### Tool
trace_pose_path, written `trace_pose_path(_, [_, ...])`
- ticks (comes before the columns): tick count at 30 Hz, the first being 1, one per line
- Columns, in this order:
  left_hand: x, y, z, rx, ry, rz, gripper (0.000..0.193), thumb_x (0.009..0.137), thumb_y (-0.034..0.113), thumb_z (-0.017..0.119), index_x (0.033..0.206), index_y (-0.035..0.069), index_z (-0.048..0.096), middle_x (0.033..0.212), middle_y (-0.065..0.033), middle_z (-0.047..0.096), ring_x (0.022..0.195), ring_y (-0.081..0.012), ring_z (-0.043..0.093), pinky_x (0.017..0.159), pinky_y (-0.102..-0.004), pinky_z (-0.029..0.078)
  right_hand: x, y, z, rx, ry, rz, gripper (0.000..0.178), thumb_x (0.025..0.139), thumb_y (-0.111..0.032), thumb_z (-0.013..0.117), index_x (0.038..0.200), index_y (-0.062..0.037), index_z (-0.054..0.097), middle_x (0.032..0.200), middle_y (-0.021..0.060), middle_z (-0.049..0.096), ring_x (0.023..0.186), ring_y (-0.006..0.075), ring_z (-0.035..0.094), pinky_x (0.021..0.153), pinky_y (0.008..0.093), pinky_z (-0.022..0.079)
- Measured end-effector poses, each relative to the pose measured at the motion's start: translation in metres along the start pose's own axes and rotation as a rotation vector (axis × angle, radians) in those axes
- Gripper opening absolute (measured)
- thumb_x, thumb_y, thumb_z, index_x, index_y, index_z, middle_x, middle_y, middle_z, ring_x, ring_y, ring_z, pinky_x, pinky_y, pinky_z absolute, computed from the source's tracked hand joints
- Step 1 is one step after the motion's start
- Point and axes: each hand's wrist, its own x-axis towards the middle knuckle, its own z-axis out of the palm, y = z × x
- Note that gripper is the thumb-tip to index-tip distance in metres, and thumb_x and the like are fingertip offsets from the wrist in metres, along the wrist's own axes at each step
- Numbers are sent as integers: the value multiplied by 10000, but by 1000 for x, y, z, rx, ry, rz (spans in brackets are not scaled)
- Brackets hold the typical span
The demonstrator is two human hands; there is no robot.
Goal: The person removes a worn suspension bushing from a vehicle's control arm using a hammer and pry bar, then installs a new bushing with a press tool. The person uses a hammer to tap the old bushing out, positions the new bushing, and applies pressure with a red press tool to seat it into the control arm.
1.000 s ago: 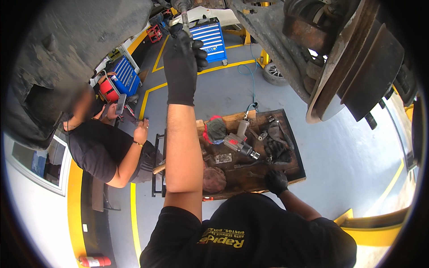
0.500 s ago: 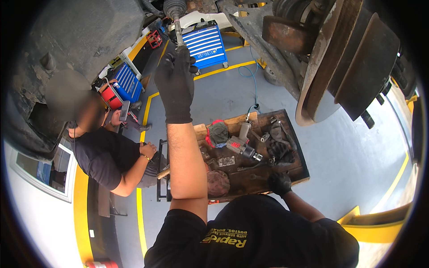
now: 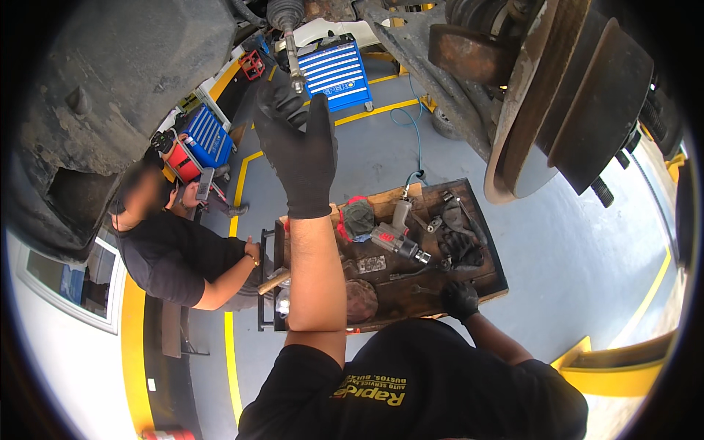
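My left hand (image 3: 299,150), in a black glove, is raised below a steel rod (image 3: 292,53) that hangs from a ribbed rubber boot (image 3: 284,15). Its thumb and fingers are apart and hold nothing; the rod's tip is just above them. My right hand (image 3: 460,301), also gloved in black, rests at the near edge of a wooden tool tray (image 3: 411,306). Its fingers are too dark to make out. Close to it lie a wrench (image 3: 424,290) and a crumpled pair of black gloves (image 3: 462,249). An air impact wrench (image 3: 400,238) lies mid-tray.
A rusty brake disc and hub (image 3: 587,110) with studs stick out at upper right. Dark underbody (image 3: 147,59) fills the upper left. A co-worker (image 3: 183,249) stands left of the tray. Blue tool cabinets (image 3: 337,73) stand beyond, with an air hose (image 3: 419,147) on the floor.
My left hand has let go of the rod's end and dropped down and slightly right, its thumb spreading from the fingers. The co-worker has shifted posture. My right hand stays in place.
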Motion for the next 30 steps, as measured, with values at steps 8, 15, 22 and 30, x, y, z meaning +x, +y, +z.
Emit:
trace_pose_path(8, [-5, 8, -2, 448, 92, 357, 631, 892, 126, 790, 1430, -29, 500, 1141, -174, 695, 995, -271, 704, 870, -383, 557, -1, 2, 1, 43, 95, -81, 136, 903, -292, 648, 826, -195, 702, 935, 39, 677, 946, 301, 679, 705, 469, 564])
trace_pose_path(15, [-5, 4, -9, 257, -125, 91, 614, 880, 73, 795, 1416, -34, 514, 1158, -142, 690, 1004, -208, 698, 826, -327, 567, 0, 5, 8, 62, 63, -59, 147, 930, -305, 680, 916, -164, 717, 956, 102, 716, 876, 354, 708, 748, 520, 560])
trace_pose_path(22, [-9, 0, -7, 260, -23, 133, 638, 858, 124, 819, 1390, -65, 523, 1134, -185, 704, 1022, -266, 706, 877, -376, 571, -1, 5, 9, 63, 76, -41, 144, 924, -308, 674, 899, -171, 713, 945, 96, 703, 886, 343, 700, 725, 510, 561])
trace_pose_path(30, [-1, 0, -11, 161, -9, 206, 591, 890, 102, 772, 1394, -57, 509, 1076, -153, 728, 870, -220, 713, 813, -361, 585, 0, 1, 9, 101, 68, 63, 170, 945, -327, 648, 931, -168, 706, 951, 89, 706, 859, 340, 711, 696, 517, 565])
